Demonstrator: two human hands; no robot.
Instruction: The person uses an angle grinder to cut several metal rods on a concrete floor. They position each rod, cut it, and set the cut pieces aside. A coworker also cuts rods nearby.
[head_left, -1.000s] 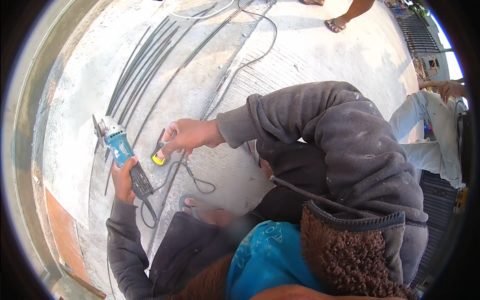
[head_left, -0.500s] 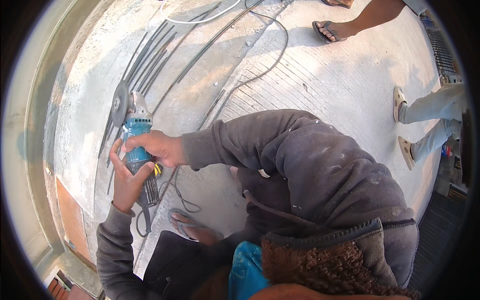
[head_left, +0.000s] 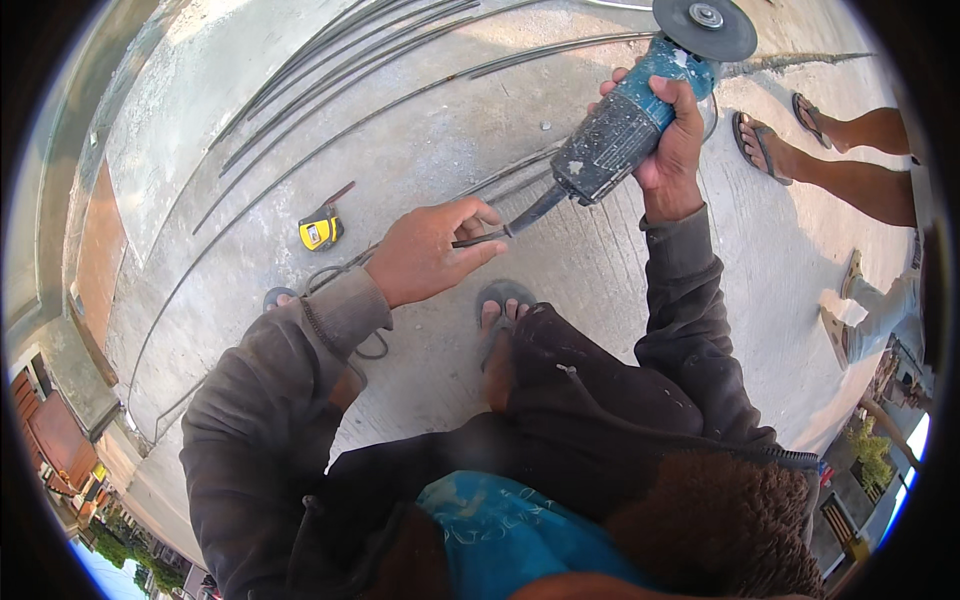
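Note:
My right hand (head_left: pixel 665 150) is wrapped round the body of a teal and black angle grinder (head_left: pixel 620 125), raised to the upper right with its dark disc (head_left: pixel 705 25) facing up. Lower and further left, my left hand (head_left: pixel 430 250) has its fingers closed on the grinder's black power cord (head_left: pixel 480 240), just below the cable sleeve. A yellow and black tape measure (head_left: pixel 320 232) lies on the concrete floor (head_left: pixel 230 300) to the upper left of my left hand. Behind it several long dark metal rods (head_left: pixel 340 70) lie side by side.
Loose cable (head_left: pixel 370 345) lies by my feet. A person's sandalled foot (head_left: pixel 755 150) stands at the right, and another person's grey-trousered leg (head_left: pixel 875 310) is below that. A brown board (head_left: pixel 100 260) and a wall edge run along the far left.
The grinder has swung up and right, passing from my left hand to my right. My right hand has let go of the tape measure; my left hand has moved onto the cord.

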